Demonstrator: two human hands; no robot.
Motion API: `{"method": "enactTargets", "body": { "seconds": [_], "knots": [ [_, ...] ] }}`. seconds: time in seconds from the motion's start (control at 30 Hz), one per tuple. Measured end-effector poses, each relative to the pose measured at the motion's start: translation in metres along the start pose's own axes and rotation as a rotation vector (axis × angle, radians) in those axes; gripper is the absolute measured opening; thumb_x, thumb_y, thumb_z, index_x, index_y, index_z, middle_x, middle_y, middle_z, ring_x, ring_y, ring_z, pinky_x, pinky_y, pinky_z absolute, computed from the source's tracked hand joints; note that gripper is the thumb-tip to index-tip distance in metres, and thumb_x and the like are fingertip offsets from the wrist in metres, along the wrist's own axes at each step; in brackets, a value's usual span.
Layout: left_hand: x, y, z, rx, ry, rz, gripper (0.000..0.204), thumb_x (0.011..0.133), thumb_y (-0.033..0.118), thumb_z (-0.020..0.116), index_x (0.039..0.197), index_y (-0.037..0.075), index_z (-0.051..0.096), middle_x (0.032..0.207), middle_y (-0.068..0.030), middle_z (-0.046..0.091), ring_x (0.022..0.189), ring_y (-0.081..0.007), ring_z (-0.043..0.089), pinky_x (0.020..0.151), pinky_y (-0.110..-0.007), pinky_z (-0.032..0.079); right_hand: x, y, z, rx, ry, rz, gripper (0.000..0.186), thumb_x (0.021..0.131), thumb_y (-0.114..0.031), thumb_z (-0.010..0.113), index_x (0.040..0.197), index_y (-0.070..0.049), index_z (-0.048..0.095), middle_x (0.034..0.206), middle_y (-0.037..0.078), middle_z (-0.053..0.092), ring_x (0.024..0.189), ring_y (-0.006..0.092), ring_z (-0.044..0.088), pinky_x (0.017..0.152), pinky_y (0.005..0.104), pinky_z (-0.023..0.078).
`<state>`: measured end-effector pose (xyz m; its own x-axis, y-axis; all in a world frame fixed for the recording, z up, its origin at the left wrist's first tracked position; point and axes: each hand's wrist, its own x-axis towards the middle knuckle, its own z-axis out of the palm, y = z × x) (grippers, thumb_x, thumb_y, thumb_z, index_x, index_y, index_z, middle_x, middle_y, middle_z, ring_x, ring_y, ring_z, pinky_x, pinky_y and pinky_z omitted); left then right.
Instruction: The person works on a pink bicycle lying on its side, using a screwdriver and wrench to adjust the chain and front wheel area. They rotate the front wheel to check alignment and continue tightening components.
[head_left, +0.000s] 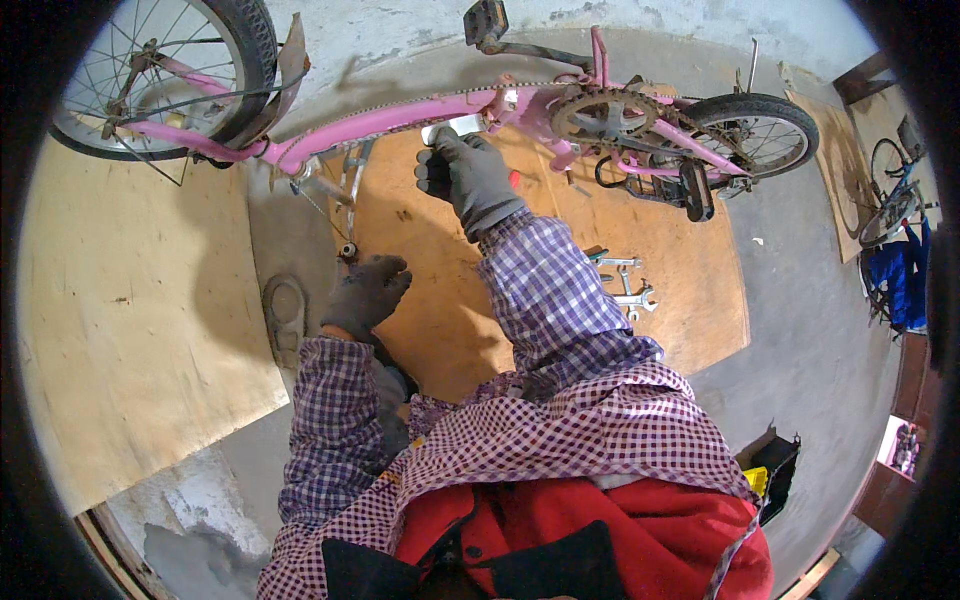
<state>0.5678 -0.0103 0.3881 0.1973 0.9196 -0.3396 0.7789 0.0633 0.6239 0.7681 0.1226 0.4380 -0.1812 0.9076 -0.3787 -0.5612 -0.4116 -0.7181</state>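
Note:
A pink bicycle (385, 112) with dirty wheels stretches across the far side. My right hand (470, 180), in a grey work glove, is raised close below its frame tube. Its fingers are curled around a small whitish piece (455, 128) whose kind I cannot make out; the glove hides part of it. Nearer and to the left, my left hand (365, 295), also gloved, holds nothing I can see, with fingers stretched out beside the end of the metal handlebar (348, 250). The chainring (605, 112) and pedal (697, 190) lie to the right of both hands.
Several wrenches (630, 285) lie on the brown board (690, 270) to the right. A plywood sheet (130, 330) covers the left floor. A black box with something yellow (757, 480) stands at the lower right. Another bicycle (890, 195) is at the far right.

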Motion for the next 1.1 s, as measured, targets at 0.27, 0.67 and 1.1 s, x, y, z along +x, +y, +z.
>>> {"method": "enactTargets", "body": {
  "seconds": [0.27,0.67,1.1],
  "knots": [
    [0.003,0.044,0.031,-0.071,0.061,0.036,0.033,0.095,0.028,0.064,0.115,0.003,0.070,0.111,-0.0196,0.070,0.103,-0.0358,0.068,0.089,-0.043,0.054,0.011,-0.011,-0.022,0.061,0.024,-0.107,0.025,0.099,-0.026,0.064,0.095,-0.002,0.062,0.074,0.009,0.065,0.063,0.0198,0.065,0.059,0.0345,0.057],
    [0.061,0.073,-0.007,-0.153,0.650,0.214,0.029,0.099,0.022,0.061,0.122,0.005,0.063,0.111,-0.0198,0.069,0.100,-0.0359,0.068,0.088,-0.042,0.054,0.016,-0.002,-0.040,0.119,0.125,-0.050,0.019,0.094,-0.018,0.068,0.102,-0.004,0.059,0.083,0.008,0.065,0.067,0.0196,0.065,0.059,0.0351,0.057],
    [0.119,0.090,-0.054,0.362,0.631,0.321,0.045,0.093,0.032,0.066,0.130,0.006,0.061,0.121,-0.0203,0.064,0.111,-0.0388,0.062,0.092,-0.047,0.051,0.071,0.046,-0.067,-0.295,0.097,-0.470,0.010,0.091,-0.017,0.059,0.093,-0.008,0.061,0.076,0.008,0.061,0.062,0.0272,0.061,0.052,0.0411,0.048]
  ]
}}
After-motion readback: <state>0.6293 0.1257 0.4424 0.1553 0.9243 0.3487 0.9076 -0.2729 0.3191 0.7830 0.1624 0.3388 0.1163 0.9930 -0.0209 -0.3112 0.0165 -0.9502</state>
